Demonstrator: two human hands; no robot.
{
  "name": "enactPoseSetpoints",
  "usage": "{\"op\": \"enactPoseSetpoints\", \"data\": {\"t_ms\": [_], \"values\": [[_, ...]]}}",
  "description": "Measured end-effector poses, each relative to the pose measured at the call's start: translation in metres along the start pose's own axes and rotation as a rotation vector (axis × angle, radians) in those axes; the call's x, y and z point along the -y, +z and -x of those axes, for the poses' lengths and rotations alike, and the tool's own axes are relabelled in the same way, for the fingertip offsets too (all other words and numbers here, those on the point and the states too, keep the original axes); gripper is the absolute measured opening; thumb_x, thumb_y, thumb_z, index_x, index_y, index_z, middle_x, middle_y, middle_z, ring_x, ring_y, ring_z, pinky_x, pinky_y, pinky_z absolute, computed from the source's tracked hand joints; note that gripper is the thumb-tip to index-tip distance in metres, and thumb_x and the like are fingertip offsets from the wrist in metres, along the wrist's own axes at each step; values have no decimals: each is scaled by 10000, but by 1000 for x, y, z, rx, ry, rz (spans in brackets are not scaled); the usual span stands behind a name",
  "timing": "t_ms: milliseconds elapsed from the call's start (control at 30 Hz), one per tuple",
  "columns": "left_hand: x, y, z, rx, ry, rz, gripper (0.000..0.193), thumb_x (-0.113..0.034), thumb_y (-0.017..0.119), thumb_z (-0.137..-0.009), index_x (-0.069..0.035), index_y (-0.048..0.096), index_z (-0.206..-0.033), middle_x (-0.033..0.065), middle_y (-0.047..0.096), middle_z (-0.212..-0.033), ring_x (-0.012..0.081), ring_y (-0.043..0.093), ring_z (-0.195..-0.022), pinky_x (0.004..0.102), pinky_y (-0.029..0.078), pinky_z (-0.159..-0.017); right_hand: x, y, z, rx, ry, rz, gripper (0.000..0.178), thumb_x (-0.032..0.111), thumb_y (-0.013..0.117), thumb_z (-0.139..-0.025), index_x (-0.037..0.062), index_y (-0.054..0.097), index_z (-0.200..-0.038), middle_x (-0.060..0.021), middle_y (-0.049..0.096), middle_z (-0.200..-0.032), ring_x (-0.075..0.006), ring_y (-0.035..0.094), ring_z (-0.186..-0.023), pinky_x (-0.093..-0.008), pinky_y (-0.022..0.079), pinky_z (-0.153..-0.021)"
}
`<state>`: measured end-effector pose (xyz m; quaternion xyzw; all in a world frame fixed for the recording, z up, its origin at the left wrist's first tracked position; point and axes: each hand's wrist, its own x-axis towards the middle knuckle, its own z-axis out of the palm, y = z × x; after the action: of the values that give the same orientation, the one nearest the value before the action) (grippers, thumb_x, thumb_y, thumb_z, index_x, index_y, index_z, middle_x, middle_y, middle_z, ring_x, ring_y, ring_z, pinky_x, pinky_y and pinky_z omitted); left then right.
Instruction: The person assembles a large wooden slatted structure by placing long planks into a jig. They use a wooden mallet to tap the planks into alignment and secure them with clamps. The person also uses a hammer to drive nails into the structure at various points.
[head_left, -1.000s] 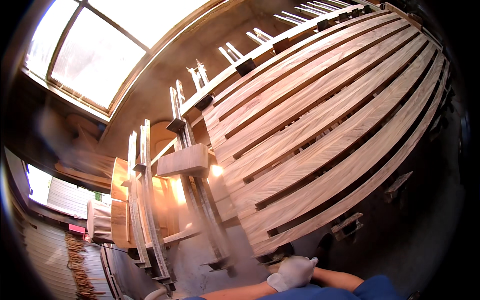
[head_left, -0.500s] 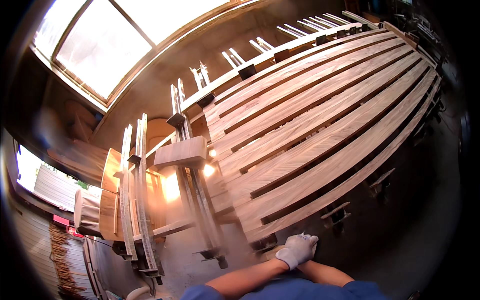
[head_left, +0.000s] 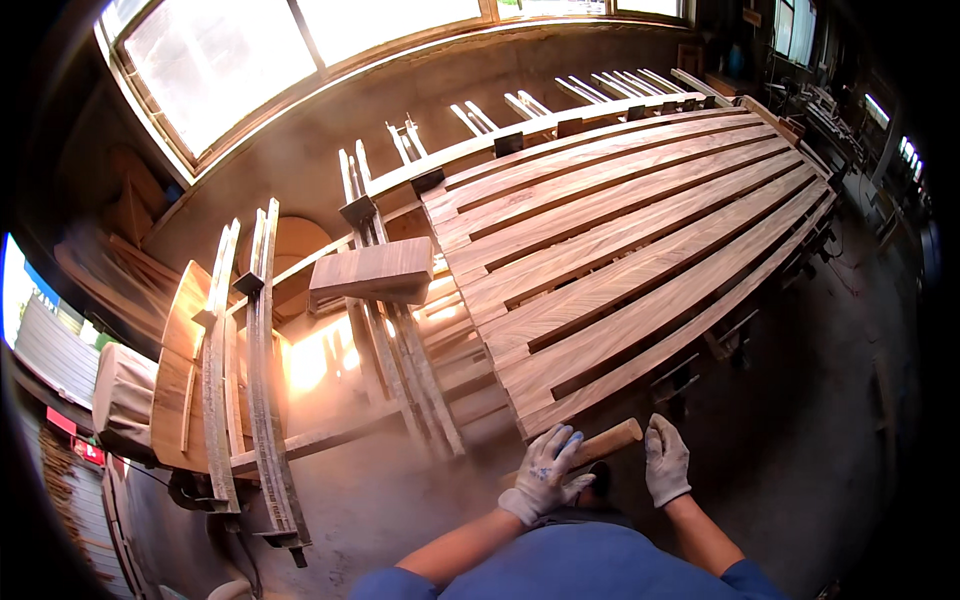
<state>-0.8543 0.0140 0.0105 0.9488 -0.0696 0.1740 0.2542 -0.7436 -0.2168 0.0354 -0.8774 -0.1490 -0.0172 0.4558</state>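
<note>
My left hand (head_left: 543,474), in a white work glove with blue marks, lies over a round-ended length of wood (head_left: 612,439) with its fingers and thumb apart. The wood runs slanting beneath or behind this hand, so I cannot see whether the palm presses on it. Just beyond its rounded right end, my right hand (head_left: 667,462) is raised, gloved too, fingers stretched upward and holding nothing visible. Above both hands, long wooden boards (head_left: 640,250) lie side by side with dark gaps between several of them.
A wooden block (head_left: 370,272) rests on upright metal bar clamps (head_left: 400,370) left of the boards. More long clamps (head_left: 265,400) stand farther left. Clamp ends (head_left: 510,142) line the far rail. Windows (head_left: 215,75) are behind; a covered stool-like object (head_left: 125,400) stands left.
My hands were together in front of me; now they are apart, the right one moved rightward. The length of wood shows more clearly. The view has swung, shifting the boards lower.
</note>
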Motion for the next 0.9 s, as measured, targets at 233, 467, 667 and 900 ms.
{"op": "enactPoseSetpoints", "data": {"t_ms": [233, 467, 667, 900], "values": [[35, 38, 86, 108, -147, 94, 572, -289, 817, -800, -57, 606, -1278, 178, 606, -1312, 396, 538, -1285, 521, 442, -1091, 48, 44, -42, 107, -418, 487, 323, 301, 660, -927, 50, 666, -1129, -182, 693, -1083, -356, 682, -959, -495, 548, -859], [35, 36, 101, 63, -558, 28, 631, -313, 815, -804, -45, 597, -1332, 186, 603, -1341, 404, 522, -1309, 490, 438, -1104, 22, 75, -64, 398, 50, 792, 243, 307, 608, -921, 92, 717, -945, -184, 735, -982, -362, 719, -942, -482, 566, -857], [74, 55, 72, 618, -859, 228, 710, -331, 807, -741, -116, 615, -1390, 198, 646, -1361, 365, 585, -1293, 429, 464, -1110, 30, 73, -80, 416, 249, 737, 305, 315, 584, -864, 77, 774, -877, -211, 745, -979, -391, 714, -970, -466, 561, -903], [117, 104, 94, 725, -763, 327, 620, -234, 780, -682, -129, 654, -1280, 209, 698, -1252, 409, 621, -1230, 444, 480, -1103, 39, 69, -80, 513, 198, 789, 354, 337, 561, -895, 62, 781, -931, -209, 751, -1004, -382, 720, -984, -466, 558, -923]]}}
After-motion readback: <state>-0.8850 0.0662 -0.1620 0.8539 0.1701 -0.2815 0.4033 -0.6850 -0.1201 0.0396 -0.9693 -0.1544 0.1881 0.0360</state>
